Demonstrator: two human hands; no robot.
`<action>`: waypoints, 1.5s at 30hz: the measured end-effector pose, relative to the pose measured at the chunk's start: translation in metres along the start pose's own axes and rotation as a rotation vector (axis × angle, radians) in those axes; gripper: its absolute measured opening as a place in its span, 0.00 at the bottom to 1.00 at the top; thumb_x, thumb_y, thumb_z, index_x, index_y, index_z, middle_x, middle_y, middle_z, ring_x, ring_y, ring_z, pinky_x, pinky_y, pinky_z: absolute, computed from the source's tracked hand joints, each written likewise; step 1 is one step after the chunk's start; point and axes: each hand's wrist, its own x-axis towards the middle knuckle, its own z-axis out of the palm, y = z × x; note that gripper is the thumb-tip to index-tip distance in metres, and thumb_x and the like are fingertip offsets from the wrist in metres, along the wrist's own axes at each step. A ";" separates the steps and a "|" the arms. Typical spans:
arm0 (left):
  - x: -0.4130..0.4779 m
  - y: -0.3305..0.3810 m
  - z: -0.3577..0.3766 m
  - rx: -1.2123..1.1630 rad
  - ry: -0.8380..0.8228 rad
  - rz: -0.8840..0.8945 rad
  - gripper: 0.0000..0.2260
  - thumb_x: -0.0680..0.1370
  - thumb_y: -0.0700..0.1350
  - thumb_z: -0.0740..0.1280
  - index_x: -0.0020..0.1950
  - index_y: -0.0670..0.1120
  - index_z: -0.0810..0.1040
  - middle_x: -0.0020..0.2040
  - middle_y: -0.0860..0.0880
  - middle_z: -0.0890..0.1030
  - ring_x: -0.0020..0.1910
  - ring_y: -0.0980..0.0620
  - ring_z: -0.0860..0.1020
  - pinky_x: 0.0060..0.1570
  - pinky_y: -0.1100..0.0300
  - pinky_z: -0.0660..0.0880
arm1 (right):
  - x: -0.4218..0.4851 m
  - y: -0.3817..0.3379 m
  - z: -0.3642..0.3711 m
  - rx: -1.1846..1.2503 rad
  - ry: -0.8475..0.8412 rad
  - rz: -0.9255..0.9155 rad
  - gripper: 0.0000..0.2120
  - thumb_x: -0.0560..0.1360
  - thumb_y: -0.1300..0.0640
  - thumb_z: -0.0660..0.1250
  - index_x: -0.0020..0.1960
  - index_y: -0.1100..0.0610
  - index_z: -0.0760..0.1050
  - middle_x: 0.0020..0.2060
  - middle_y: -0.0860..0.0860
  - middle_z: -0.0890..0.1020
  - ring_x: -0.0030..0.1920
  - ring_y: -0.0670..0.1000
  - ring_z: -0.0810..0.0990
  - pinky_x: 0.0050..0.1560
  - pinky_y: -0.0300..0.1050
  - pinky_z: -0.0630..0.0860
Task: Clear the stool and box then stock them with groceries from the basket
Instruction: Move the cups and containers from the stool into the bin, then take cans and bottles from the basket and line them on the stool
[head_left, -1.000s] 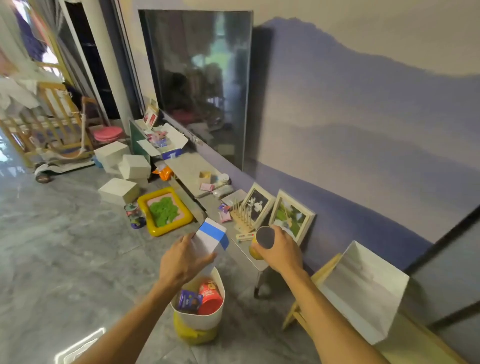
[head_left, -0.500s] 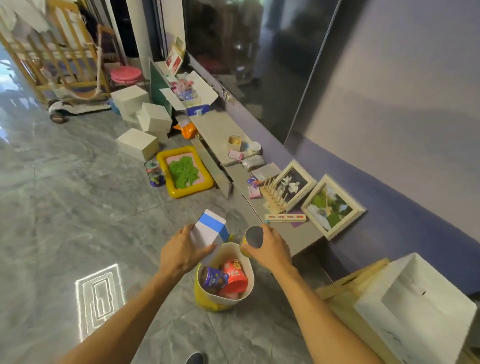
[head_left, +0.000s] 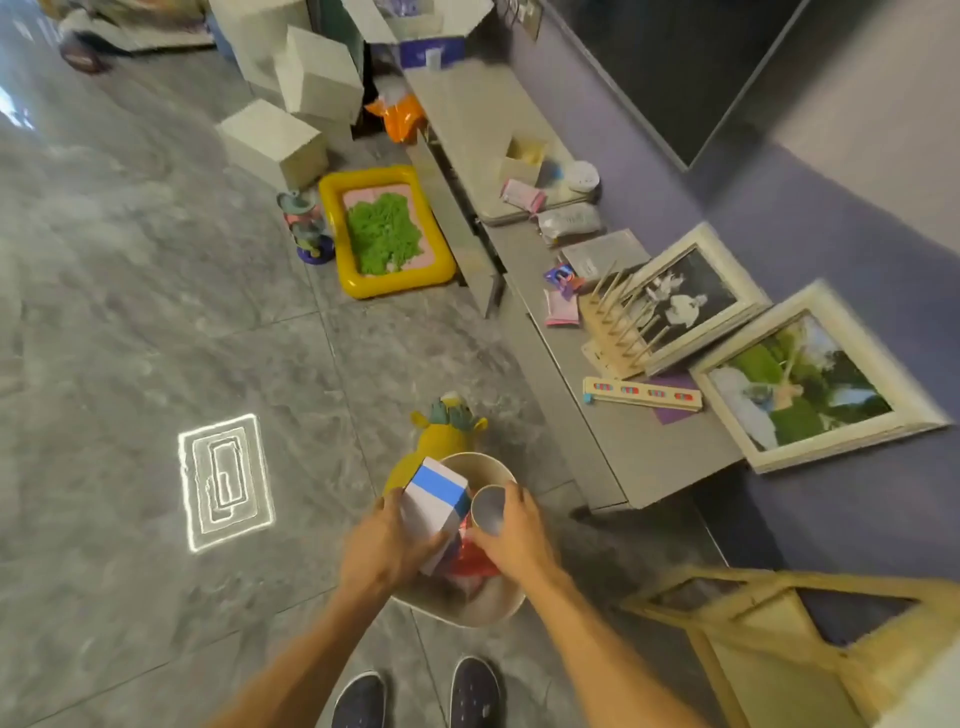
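- Your left hand (head_left: 382, 545) has its grip wrapped around a white carton with a blue band (head_left: 434, 501); the carton is tilted, its banded end pointing up and away from you
- Your right hand (head_left: 519, 532) has its grip clenched around a round can (head_left: 488, 506), whose open-looking grey end faces the camera; can and carton are just beside each other, nearly touching
- Both items sit directly above the basket (head_left: 467, 610), a pale round tub on the floor (head_left: 130, 312) right in front of your shoes (head_left: 415, 696); a red packet (head_left: 470, 561) shows inside it, under your hands
- A yellow plush toy (head_left: 441, 436) lies on the floor touching the basket's far side
- The wooden stool (head_left: 769, 639) stands to your right, near the basket, only partly in view
- The long grey bench (head_left: 623, 431) runs along the purple wall; two framed pictures (head_left: 800, 395) lean on it
- Farther off on the floor, a yellow tray of green sand (head_left: 387, 234) and several white boxes (head_left: 272, 137)
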 end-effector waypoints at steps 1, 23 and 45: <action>0.010 0.000 0.012 0.006 0.008 -0.015 0.56 0.59 0.85 0.57 0.77 0.51 0.66 0.68 0.47 0.80 0.61 0.41 0.82 0.56 0.49 0.79 | 0.012 0.009 0.011 -0.011 -0.008 0.009 0.44 0.74 0.41 0.79 0.81 0.54 0.61 0.76 0.53 0.71 0.73 0.57 0.74 0.68 0.53 0.77; -0.055 0.115 -0.126 0.167 0.211 0.337 0.49 0.71 0.81 0.63 0.83 0.52 0.64 0.77 0.49 0.73 0.71 0.44 0.76 0.65 0.46 0.77 | -0.082 -0.012 -0.175 -0.047 0.297 0.025 0.56 0.72 0.23 0.66 0.86 0.57 0.54 0.84 0.55 0.62 0.82 0.56 0.63 0.77 0.53 0.69; -0.322 0.335 -0.273 0.321 0.322 1.164 0.54 0.70 0.86 0.47 0.81 0.48 0.65 0.80 0.43 0.68 0.77 0.39 0.68 0.75 0.38 0.68 | -0.511 -0.031 -0.384 0.112 1.112 0.542 0.52 0.76 0.25 0.62 0.86 0.58 0.52 0.85 0.55 0.57 0.84 0.59 0.57 0.80 0.56 0.63</action>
